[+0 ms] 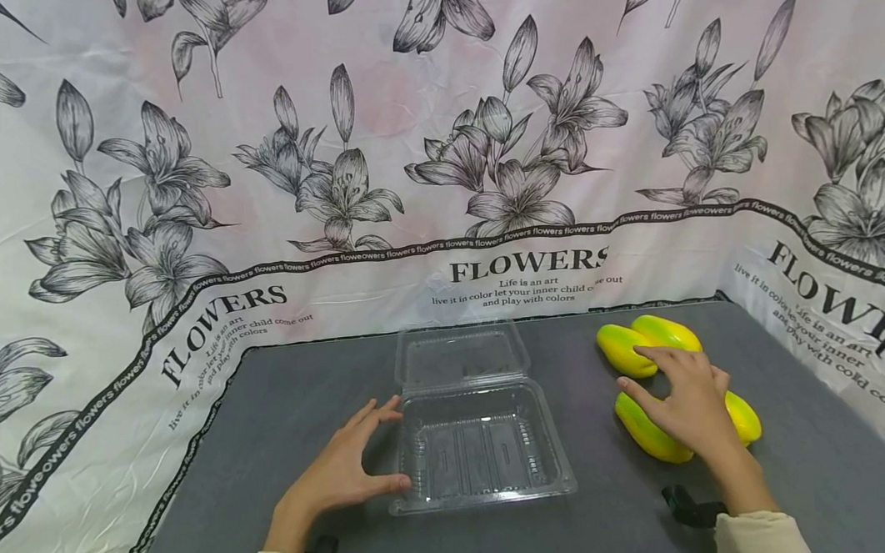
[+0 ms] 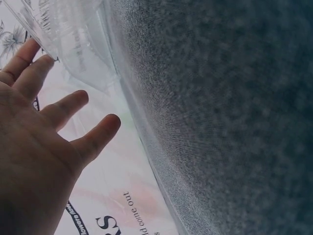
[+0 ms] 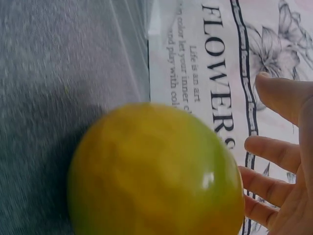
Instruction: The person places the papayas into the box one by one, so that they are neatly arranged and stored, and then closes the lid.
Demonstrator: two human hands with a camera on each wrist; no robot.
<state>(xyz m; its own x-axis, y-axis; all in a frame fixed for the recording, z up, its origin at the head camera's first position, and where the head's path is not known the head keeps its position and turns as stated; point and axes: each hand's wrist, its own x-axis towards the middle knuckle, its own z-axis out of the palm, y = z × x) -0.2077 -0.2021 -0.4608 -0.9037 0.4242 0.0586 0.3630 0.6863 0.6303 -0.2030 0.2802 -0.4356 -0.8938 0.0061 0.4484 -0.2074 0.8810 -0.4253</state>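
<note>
A clear plastic clamshell container (image 1: 482,454) stands on the table, its lid (image 1: 462,355) folded back away from me. At its left side is my left hand (image 1: 340,466), fingers spread, with the thumb and fingertips close to the rim; whether they touch it I cannot tell. My right hand (image 1: 685,397) hovers over the yellow-green mangoes on the right, fingers apart and holding nothing. Beyond its fingertips lie two mangoes (image 1: 627,350); more mango surface (image 1: 649,433) shows below the hand, partly hidden by it. In the right wrist view one mango (image 3: 151,171) looms large beside the spread fingers.
A dark grey cloth covers the table (image 1: 305,384). White fabric printed with flowers and lettering (image 1: 510,139) hangs behind it and along both sides. Dark wrist straps (image 1: 691,507) show near the cuffs.
</note>
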